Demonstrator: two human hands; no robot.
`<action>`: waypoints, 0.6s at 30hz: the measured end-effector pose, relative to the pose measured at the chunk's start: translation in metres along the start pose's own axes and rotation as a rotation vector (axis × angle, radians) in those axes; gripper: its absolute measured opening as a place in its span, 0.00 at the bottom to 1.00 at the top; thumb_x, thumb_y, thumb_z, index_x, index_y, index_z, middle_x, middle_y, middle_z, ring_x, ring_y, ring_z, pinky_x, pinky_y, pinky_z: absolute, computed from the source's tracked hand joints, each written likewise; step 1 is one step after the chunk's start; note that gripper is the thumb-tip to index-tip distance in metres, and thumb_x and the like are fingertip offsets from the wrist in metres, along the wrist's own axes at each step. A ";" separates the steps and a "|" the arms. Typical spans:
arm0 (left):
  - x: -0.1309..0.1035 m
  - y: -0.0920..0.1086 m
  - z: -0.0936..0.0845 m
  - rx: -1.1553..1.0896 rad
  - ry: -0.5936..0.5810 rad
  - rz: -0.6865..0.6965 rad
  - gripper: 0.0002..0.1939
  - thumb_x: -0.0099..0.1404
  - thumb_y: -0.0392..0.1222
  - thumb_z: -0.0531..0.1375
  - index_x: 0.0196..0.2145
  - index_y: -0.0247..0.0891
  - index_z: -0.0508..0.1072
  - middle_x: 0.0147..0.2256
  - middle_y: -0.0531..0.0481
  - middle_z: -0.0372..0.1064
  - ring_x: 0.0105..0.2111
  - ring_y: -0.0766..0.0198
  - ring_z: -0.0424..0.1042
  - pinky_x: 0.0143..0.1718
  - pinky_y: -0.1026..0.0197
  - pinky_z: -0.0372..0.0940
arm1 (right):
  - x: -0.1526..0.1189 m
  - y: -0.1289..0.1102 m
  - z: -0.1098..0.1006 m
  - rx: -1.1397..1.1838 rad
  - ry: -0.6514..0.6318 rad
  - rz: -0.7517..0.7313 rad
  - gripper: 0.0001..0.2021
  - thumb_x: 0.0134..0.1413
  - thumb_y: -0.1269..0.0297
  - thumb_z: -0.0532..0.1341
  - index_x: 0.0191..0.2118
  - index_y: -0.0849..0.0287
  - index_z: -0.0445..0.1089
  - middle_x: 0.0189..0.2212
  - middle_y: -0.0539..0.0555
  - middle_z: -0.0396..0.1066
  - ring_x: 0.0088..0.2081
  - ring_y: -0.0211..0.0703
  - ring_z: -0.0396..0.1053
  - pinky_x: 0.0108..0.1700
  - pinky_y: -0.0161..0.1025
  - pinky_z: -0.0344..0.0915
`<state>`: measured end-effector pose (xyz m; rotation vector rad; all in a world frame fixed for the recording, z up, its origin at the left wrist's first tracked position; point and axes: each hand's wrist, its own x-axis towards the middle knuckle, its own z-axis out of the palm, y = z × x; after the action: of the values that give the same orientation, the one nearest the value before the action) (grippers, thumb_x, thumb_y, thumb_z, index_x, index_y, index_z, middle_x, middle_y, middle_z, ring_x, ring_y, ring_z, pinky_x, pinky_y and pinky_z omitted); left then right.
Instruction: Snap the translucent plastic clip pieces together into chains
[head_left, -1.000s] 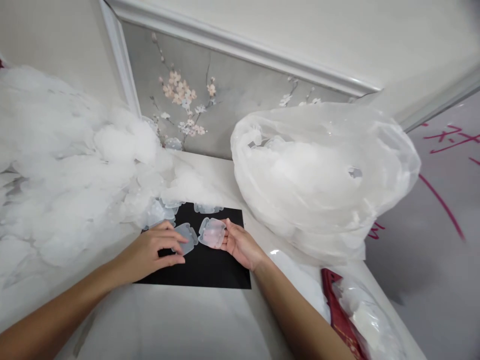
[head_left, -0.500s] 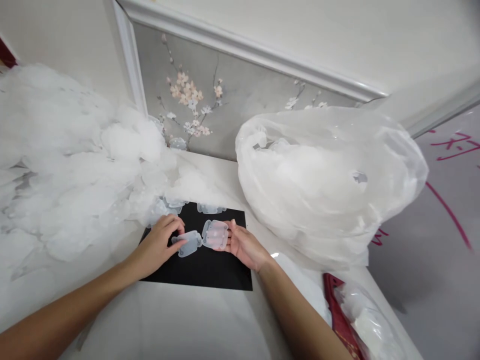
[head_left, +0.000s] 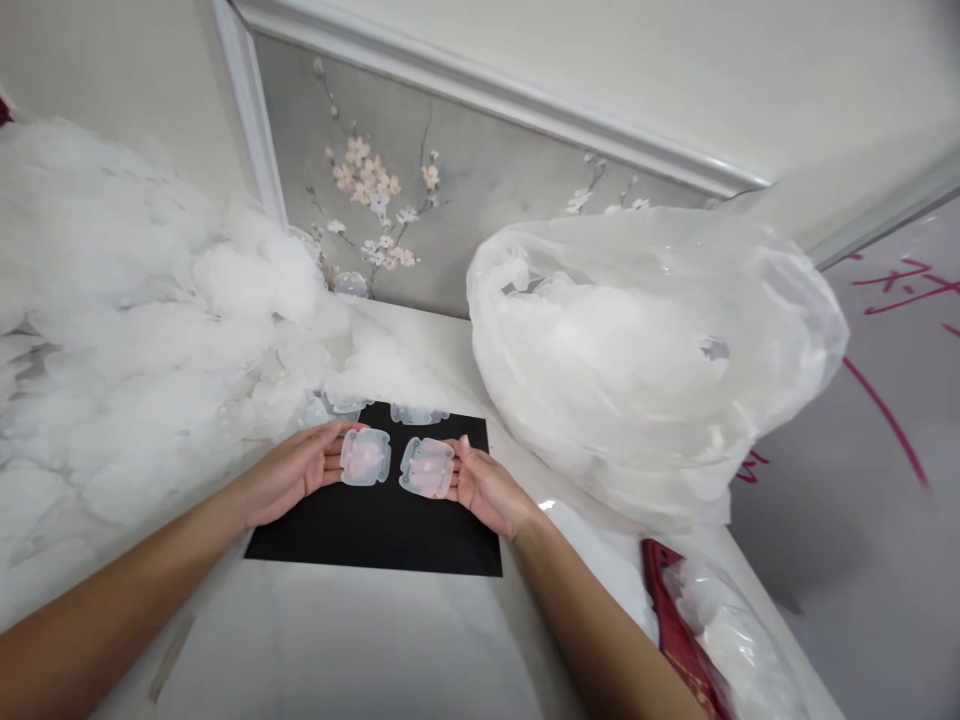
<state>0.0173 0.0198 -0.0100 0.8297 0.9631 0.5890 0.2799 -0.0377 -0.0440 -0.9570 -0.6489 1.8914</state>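
My left hand [head_left: 304, 465], palm turned up, holds a squarish translucent plastic piece [head_left: 366, 458] on its fingers. A similar translucent piece [head_left: 427, 467], with rounded tabs and small round marks near its corners, rests on the fingers of my right hand [head_left: 484, 485]. The fingers show pinkish through both pieces. A narrow gap separates the two, over a black sheet [head_left: 375, 540] on the table. More such pieces [head_left: 418, 413] lie at the sheet's far edge.
A large heap of translucent pieces [head_left: 135, 340] covers the left side. A big clear plastic bag [head_left: 652, 380] with white contents stands at the right. Nearer are a red object [head_left: 675, 620] and a clear bag [head_left: 739, 640]. A framed blossom picture [head_left: 465, 200] leans behind.
My left hand has turned from a pinch over its piece to palm up beneath it. That piece has come level with the right one and apart from it. The right hand has barely moved.
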 end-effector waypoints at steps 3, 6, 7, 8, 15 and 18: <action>0.001 0.001 -0.001 -0.009 -0.002 -0.011 0.19 0.65 0.55 0.60 0.46 0.40 0.75 0.45 0.43 0.78 0.48 0.52 0.76 0.50 0.52 0.71 | 0.000 0.000 -0.001 -0.003 0.007 0.001 0.25 0.54 0.41 0.62 0.44 0.61 0.73 0.36 0.58 0.78 0.42 0.48 0.77 0.49 0.49 0.71; 0.001 0.000 -0.001 -0.009 -0.012 -0.015 0.18 0.66 0.53 0.59 0.46 0.40 0.75 0.46 0.44 0.78 0.49 0.53 0.75 0.51 0.52 0.71 | 0.000 0.000 -0.001 -0.008 0.021 0.010 0.26 0.55 0.41 0.61 0.44 0.61 0.72 0.36 0.59 0.78 0.42 0.48 0.77 0.49 0.49 0.71; 0.001 0.000 -0.001 -0.009 -0.014 -0.016 0.17 0.66 0.53 0.59 0.46 0.40 0.76 0.45 0.44 0.78 0.49 0.53 0.75 0.51 0.53 0.70 | 0.000 0.000 -0.001 -0.009 0.022 0.013 0.26 0.55 0.41 0.61 0.44 0.61 0.72 0.37 0.59 0.78 0.43 0.48 0.77 0.49 0.49 0.71; 0.002 0.000 -0.001 -0.011 -0.014 -0.018 0.17 0.66 0.52 0.59 0.46 0.39 0.76 0.45 0.44 0.78 0.49 0.53 0.75 0.51 0.53 0.70 | -0.001 -0.001 -0.001 -0.010 0.020 0.016 0.26 0.55 0.41 0.61 0.44 0.61 0.72 0.37 0.59 0.78 0.43 0.48 0.77 0.49 0.49 0.71; 0.001 0.000 -0.001 -0.015 -0.028 -0.019 0.17 0.67 0.51 0.58 0.46 0.39 0.77 0.46 0.43 0.78 0.49 0.53 0.75 0.50 0.54 0.70 | -0.002 -0.001 0.001 -0.009 0.014 0.022 0.24 0.56 0.43 0.62 0.44 0.61 0.72 0.38 0.60 0.78 0.45 0.49 0.76 0.51 0.51 0.70; 0.000 0.000 -0.002 -0.011 -0.037 -0.020 0.15 0.67 0.48 0.59 0.46 0.39 0.77 0.46 0.43 0.78 0.49 0.53 0.74 0.50 0.54 0.70 | -0.002 0.000 0.002 -0.006 0.012 0.017 0.24 0.55 0.43 0.63 0.43 0.61 0.72 0.38 0.60 0.78 0.45 0.50 0.76 0.52 0.51 0.69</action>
<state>0.0158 0.0208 -0.0109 0.8180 0.9329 0.5598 0.2794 -0.0399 -0.0422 -0.9801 -0.6418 1.8980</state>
